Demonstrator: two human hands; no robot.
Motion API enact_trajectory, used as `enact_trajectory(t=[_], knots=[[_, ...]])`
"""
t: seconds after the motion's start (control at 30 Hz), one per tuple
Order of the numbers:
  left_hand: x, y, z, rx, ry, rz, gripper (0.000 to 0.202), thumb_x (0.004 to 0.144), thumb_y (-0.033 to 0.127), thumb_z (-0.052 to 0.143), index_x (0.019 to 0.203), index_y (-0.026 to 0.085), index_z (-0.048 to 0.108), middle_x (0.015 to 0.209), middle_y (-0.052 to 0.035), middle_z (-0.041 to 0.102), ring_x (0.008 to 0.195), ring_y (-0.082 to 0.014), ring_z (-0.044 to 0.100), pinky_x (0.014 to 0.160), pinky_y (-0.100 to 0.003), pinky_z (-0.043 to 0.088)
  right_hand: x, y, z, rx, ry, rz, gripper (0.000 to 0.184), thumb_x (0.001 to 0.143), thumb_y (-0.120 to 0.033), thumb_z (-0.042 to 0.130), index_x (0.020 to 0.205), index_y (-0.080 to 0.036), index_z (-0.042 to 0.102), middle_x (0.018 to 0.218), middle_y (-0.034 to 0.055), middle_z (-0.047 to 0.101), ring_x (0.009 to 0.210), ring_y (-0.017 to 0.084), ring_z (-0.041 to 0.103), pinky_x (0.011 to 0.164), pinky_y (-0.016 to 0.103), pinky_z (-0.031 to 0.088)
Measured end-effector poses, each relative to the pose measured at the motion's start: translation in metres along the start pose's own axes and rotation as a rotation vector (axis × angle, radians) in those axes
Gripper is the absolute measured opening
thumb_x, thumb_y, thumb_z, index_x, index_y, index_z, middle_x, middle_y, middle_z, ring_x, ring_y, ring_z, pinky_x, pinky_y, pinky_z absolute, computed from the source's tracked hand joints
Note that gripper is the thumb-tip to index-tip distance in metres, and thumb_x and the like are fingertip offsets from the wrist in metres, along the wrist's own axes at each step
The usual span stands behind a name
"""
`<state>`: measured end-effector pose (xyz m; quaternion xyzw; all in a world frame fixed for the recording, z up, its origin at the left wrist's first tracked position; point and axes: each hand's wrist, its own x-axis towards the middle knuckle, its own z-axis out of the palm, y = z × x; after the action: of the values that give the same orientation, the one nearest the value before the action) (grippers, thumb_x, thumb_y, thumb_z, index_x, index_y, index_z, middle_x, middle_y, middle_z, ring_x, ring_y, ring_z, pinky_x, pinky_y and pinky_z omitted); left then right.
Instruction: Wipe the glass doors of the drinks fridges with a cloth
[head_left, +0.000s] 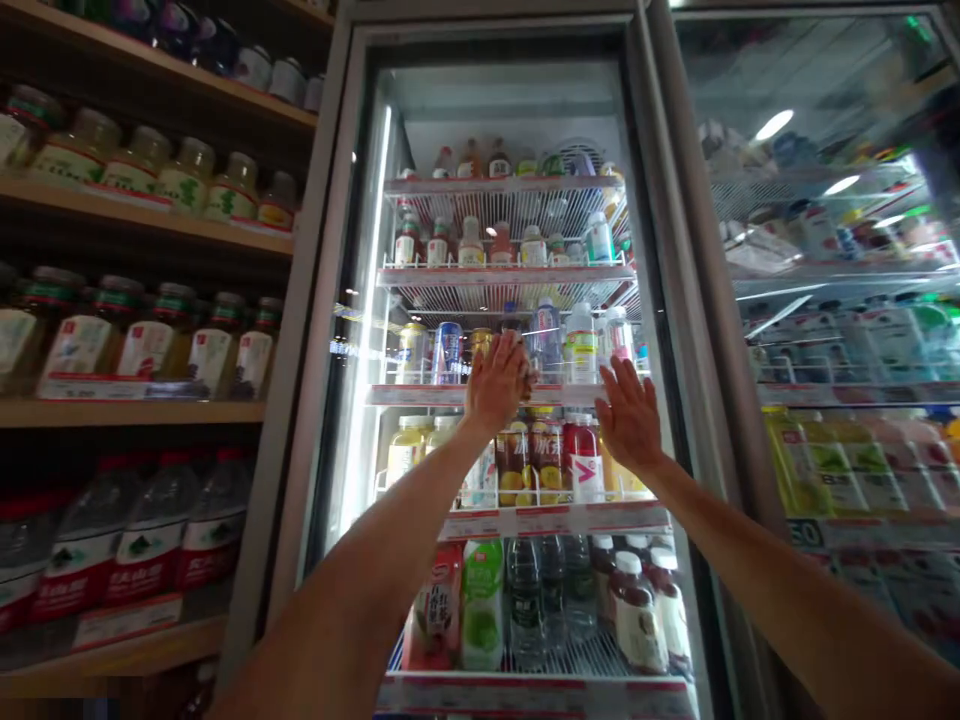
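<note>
Both my arms reach up into a lit drinks fridge [360, 300]. My left hand [495, 385] is raised at the middle shelf [420, 394], its fingers stretched upward against the cans [447, 352] and bottles standing there; I see its back, and nothing shows plainly in it. My right hand [628, 415] is beside it to the right, open with fingers spread, in front of a white-labelled bottle [581, 345] and above a red bottle [583, 458]. Whether either hand touches a drink I cannot tell.
The fridge holds several wire shelves of bottles, with water and milk drinks on the lower shelf [525, 690]. A second glass-door fridge [847, 350] stands to the right. Wooden shelves [135, 410] with jars and large red-labelled water bottles [142, 540] fill the left.
</note>
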<state>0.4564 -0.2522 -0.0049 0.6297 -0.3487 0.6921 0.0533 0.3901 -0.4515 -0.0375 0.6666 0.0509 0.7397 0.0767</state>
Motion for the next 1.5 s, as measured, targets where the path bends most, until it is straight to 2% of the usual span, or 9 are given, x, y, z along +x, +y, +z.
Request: enact_trajectory(t=[0.07, 0.2, 0.4, 0.57, 0.77, 0.97, 1.13, 1.3, 1.5], knots=[[-0.021, -0.004, -0.006, 0.007, -0.023, 0.071, 0.047, 0.090, 0.030, 0.040, 0.134, 0.013, 0.041, 0.146, -0.0128, 0.032, 0.137, -0.0266, 0.026, 0.109, -0.048, 0.026, -0.001, -0.013, 0.007, 0.020, 0.012, -0.018, 0.049, 0.093, -0.032, 0.029, 0.140, -0.019, 0.031, 0.145, 0.0106, 0.034, 0.138, 0.021, 0.023, 0.110, 0.046, 0.022], [-0.066, -0.008, -0.015, -0.036, -0.152, 0.684, 0.039, 0.092, 0.028, 0.038, 0.130, 0.023, 0.045, 0.145, -0.0011, 0.037, 0.136, -0.0158, 0.029, 0.112, -0.037, 0.023, -0.008, -0.027, 0.015, 0.032, -0.011, -0.089, 0.051, 0.092, -0.031, 0.031, 0.142, -0.021, 0.028, 0.144, 0.0095, 0.036, 0.138, 0.021, 0.024, 0.110, 0.047, 0.019], [-0.078, -0.036, -0.024, 0.055, -0.013, 0.066, 0.047, 0.090, 0.026, 0.040, 0.136, 0.013, 0.038, 0.146, -0.0120, 0.034, 0.137, -0.0243, 0.026, 0.110, -0.044, 0.025, -0.014, -0.043, 0.014, 0.023, -0.081, -0.171, 0.051, 0.091, -0.030, 0.033, 0.141, -0.021, 0.029, 0.146, 0.0085, 0.033, 0.138, 0.021, 0.021, 0.111, 0.047, 0.018], [-0.116, -0.033, -0.032, -0.044, -0.118, 0.545, 0.042, 0.093, 0.033, 0.037, 0.132, 0.021, 0.043, 0.143, -0.0033, 0.041, 0.136, -0.0170, 0.028, 0.112, -0.037, 0.021, -0.019, -0.071, 0.017, 0.047, -0.118, -0.221, 0.052, 0.091, -0.029, 0.033, 0.142, -0.020, 0.027, 0.146, 0.0084, 0.034, 0.138, 0.020, 0.022, 0.112, 0.046, 0.017], [-0.130, -0.067, -0.046, 0.080, 0.003, 0.006, 0.046, 0.093, 0.032, 0.036, 0.134, 0.012, 0.040, 0.143, -0.0142, 0.038, 0.138, -0.0228, 0.023, 0.111, -0.043, 0.021, -0.030, -0.081, 0.017, 0.037, -0.149, -0.230, 0.052, 0.091, -0.029, 0.035, 0.142, -0.026, 0.025, 0.148, 0.0050, 0.029, 0.138, 0.020, 0.022, 0.112, 0.047, 0.016], [-0.166, -0.069, -0.054, -0.046, -0.173, 0.637, 0.044, 0.092, 0.039, 0.039, 0.133, 0.022, 0.043, 0.142, -0.0030, 0.042, 0.137, -0.0164, 0.026, 0.115, -0.036, 0.016, -0.035, -0.082, 0.018, 0.035, -0.116, -0.307, 0.051, 0.090, -0.026, 0.037, 0.140, -0.024, 0.029, 0.147, 0.0068, 0.031, 0.138, 0.021, 0.022, 0.112, 0.047, 0.017], [-0.164, -0.090, -0.055, 0.043, 0.008, 0.031, 0.049, 0.091, 0.028, 0.039, 0.139, 0.015, 0.034, 0.145, -0.0122, 0.035, 0.139, -0.0232, 0.020, 0.111, -0.044, 0.022, -0.046, -0.107, 0.018, 0.078, -0.144, -0.337, 0.049, 0.089, -0.027, 0.040, 0.138, -0.022, 0.032, 0.147, 0.0081, 0.031, 0.138, 0.022, 0.021, 0.112, 0.048, 0.015], [-0.190, -0.094, -0.060, 0.002, -0.117, 0.347, 0.048, 0.090, 0.032, 0.043, 0.136, 0.021, 0.038, 0.141, -0.0068, 0.043, 0.138, -0.0205, 0.025, 0.112, -0.040, 0.021, -0.054, -0.137, 0.022, 0.125, -0.146, -0.392, 0.045, 0.088, -0.027, 0.040, 0.133, -0.021, 0.038, 0.145, 0.0084, 0.034, 0.138, 0.022, 0.021, 0.112, 0.048, 0.016], [-0.215, -0.112, -0.069, 0.135, 0.048, -0.150, 0.052, 0.090, 0.022, 0.040, 0.141, 0.015, 0.029, 0.147, -0.0154, 0.030, 0.140, -0.0231, 0.017, 0.110, -0.043, 0.024, -0.058, -0.143, 0.025, 0.136, -0.210, -0.319, 0.047, 0.087, -0.026, 0.042, 0.134, -0.025, 0.037, 0.148, 0.0037, 0.029, 0.139, 0.021, 0.020, 0.113, 0.048, 0.014]])
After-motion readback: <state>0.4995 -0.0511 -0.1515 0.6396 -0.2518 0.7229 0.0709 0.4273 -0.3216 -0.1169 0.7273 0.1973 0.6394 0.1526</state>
